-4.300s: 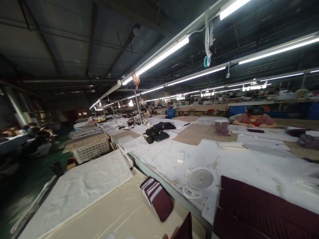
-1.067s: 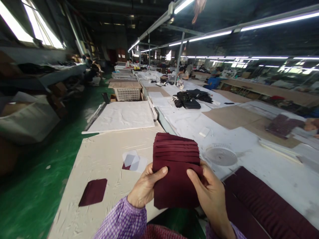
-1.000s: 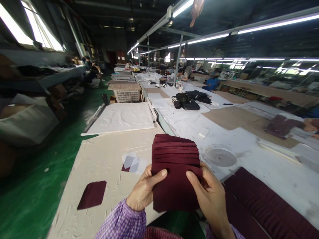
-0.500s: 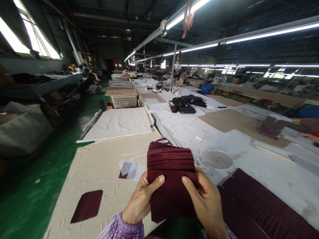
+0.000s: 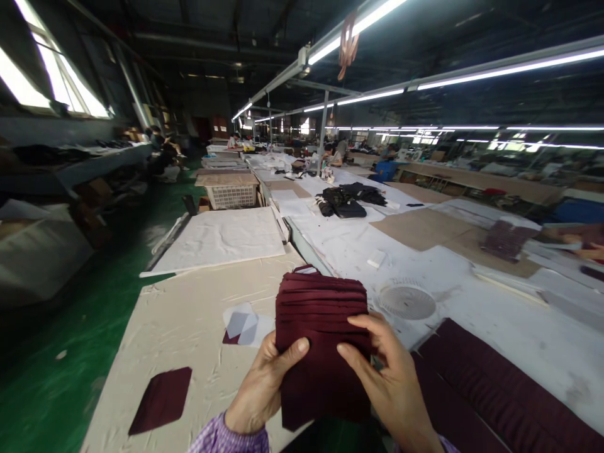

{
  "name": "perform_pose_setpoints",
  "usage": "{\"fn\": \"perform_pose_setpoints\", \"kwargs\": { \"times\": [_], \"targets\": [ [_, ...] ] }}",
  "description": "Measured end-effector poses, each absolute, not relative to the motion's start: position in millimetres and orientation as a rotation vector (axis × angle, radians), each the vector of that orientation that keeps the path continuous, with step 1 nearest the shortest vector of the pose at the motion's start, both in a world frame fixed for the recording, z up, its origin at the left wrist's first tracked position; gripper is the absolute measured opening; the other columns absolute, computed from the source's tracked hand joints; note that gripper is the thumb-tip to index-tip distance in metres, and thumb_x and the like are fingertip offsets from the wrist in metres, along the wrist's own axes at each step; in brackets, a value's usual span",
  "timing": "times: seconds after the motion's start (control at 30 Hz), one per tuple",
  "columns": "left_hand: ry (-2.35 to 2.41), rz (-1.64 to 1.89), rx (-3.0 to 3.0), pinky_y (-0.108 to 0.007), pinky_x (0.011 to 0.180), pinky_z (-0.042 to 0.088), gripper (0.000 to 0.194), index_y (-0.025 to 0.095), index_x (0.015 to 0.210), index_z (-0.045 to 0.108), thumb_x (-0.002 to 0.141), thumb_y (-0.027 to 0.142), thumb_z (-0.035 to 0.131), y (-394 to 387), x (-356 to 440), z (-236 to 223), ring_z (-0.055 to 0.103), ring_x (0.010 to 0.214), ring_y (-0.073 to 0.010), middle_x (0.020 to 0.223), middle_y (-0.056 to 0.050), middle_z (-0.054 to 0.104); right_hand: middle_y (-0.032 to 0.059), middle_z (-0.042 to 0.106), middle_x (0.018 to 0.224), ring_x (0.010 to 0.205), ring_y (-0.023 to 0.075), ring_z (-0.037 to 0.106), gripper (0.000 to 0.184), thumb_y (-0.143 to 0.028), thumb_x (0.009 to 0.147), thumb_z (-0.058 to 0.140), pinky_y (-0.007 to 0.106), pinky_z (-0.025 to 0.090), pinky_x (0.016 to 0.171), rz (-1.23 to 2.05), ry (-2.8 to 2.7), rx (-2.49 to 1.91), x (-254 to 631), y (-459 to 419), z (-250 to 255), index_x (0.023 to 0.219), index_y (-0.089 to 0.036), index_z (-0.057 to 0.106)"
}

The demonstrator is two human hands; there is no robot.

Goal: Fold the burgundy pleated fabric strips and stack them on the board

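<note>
Firstly, one stack of maroon fabric pieces (image 5: pixel 323 384), layers stepped at the top, held at the near right corner of the cream-covered table (image 5: pixel 184 321). Left hand (image 5: pixel 264 384): pinching the stack's left side, thumb in front, other fingers mostly hidden behind. Right hand (image 5: pixel 394 374): thumb and forefinger spread apart on the front; grip of the remaining fingers cannot be told. One loose maroon piece (image 5: pixel 161 401), flat near the table's left edge. Overlapping white sheets (image 5: pixel 244 322), just left of the stack. Maroon rows (image 5: pixel 500 377): near edge of the adjoining white table (image 5: pixel 457 302).
</note>
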State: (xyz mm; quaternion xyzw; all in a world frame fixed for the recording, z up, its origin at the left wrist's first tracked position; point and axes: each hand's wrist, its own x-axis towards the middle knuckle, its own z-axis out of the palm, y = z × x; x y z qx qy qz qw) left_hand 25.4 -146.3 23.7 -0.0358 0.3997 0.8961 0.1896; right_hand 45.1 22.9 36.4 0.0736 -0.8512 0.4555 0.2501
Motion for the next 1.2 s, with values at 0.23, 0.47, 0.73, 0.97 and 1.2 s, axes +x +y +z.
{"fn": "perform_pose_setpoints", "kwargs": {
  "times": [0.23,0.47,0.73,0.97,1.2],
  "targets": [
    [1.182,2.501,-0.025,-0.025,0.069,0.054,0.011,0.02,0.081,0.073,0.071,0.019,0.072,-152,23,25,0.068,0.07,-0.0163,0.079,-0.003,0.075,0.0027,0.065,0.096,0.081,0.0181,0.065,0.021,-0.031,0.082,0.061,0.027,0.053,0.069,1.396,-2.394,0.199,48,27,44,0.102,-0.025,0.057],
    [1.196,2.492,-0.035,-0.03,0.075,0.054,0.014,0.019,0.085,0.073,0.072,0.018,0.071,-158,24,25,0.069,0.074,-0.0186,0.08,-0.004,0.075,0.0019,0.064,0.101,0.086,0.0177,0.064,0.023,-0.03,0.082,0.06,0.027,0.054,0.072,1.47,-2.462,0.172,48,29,42,0.104,-0.027,0.057],
    [1.117,2.575,-0.195,-0.028,0.077,0.054,0.015,0.02,0.084,0.073,0.069,0.018,0.074,-155,20,25,0.069,0.078,-0.018,0.077,-0.003,0.074,0.0019,0.06,0.119,0.108,0.0184,0.058,0.032,-0.026,0.085,0.058,0.028,0.051,0.089,1.106,-2.371,0.401,47,29,37,0.117,-0.033,0.058],
    [1.168,2.584,-0.207,-0.028,0.072,0.055,0.016,0.016,0.083,0.071,0.068,0.021,0.075,-154,19,24,0.069,0.075,-0.0191,0.079,-0.005,0.074,0.0063,0.059,0.122,0.107,0.0223,0.06,0.024,-0.03,0.086,0.057,0.029,0.054,0.083,1.486,-2.346,0.302,47,30,20,0.109,-0.027,0.061],
    [1.144,2.566,-0.056,-0.025,0.069,0.054,0.013,0.017,0.087,0.071,0.074,0.018,0.07,-146,19,26,0.067,0.068,-0.0144,0.082,-0.004,0.074,0.0024,0.064,0.109,0.105,0.019,0.059,0.025,-0.034,0.088,0.055,0.024,0.05,0.084,1.648,-2.369,0.174,40,20,29,0.111,-0.026,0.059]
  ]
}}
